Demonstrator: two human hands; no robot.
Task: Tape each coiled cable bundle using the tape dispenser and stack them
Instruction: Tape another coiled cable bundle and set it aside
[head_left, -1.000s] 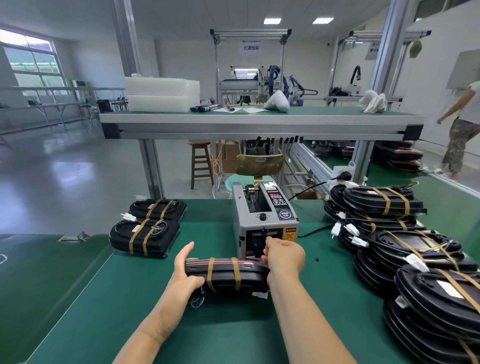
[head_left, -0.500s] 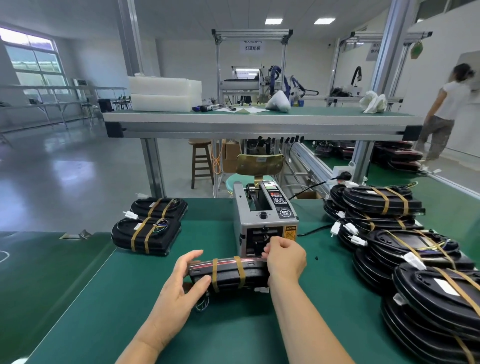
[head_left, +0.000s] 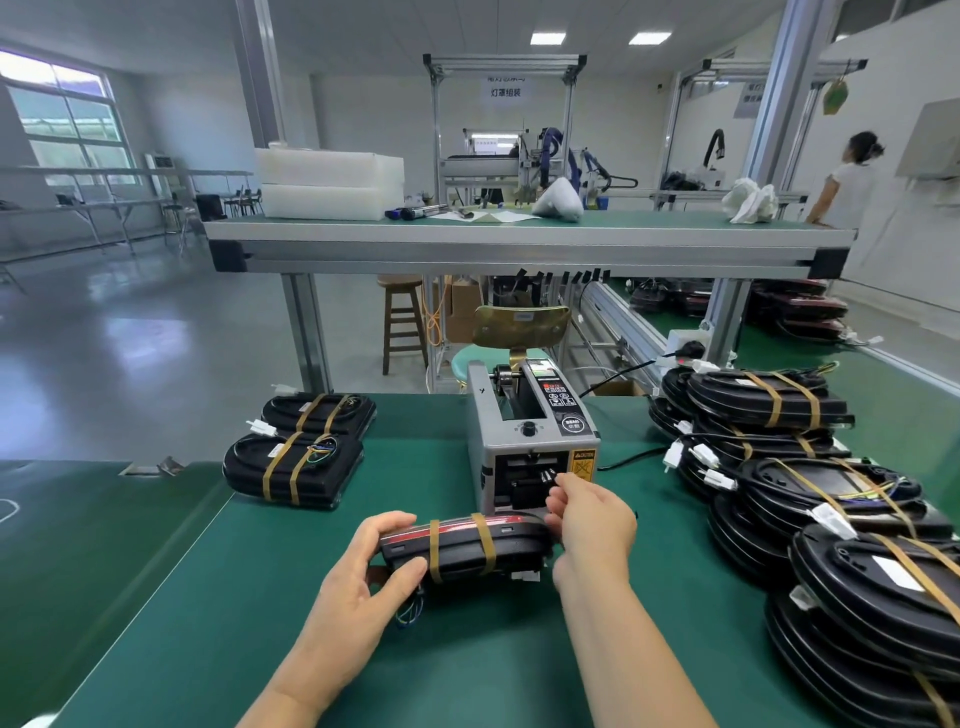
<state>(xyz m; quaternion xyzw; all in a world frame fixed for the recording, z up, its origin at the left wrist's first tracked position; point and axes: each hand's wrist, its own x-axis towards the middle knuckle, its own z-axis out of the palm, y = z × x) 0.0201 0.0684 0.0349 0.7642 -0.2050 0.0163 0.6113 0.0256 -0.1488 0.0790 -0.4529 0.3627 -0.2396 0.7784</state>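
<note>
A black coiled cable bundle (head_left: 467, 545) with a red stripe and two tan tape bands sits just in front of the grey tape dispenser (head_left: 530, 441). My left hand (head_left: 363, 582) grips the bundle's left end, thumb in front and fingers over the top. My right hand (head_left: 587, 514) is at the bundle's right end, thumb and forefinger pinched at the dispenser's outlet. The tape strip itself is hard to make out. Two taped bundles (head_left: 293, 467) lie at the left of the green mat.
A large pile of several black bundles (head_left: 831, 499) fills the right side of the green table (head_left: 208, 597). An upper shelf (head_left: 519, 244) carries white foam blocks and tools. A stool and chair stand behind the table. A person stands far right.
My right hand left the bundle's right end and rose to the dispenser's outlet. My left hand closed tighter round the bundle's left end, and the bundle tilted up a little.
</note>
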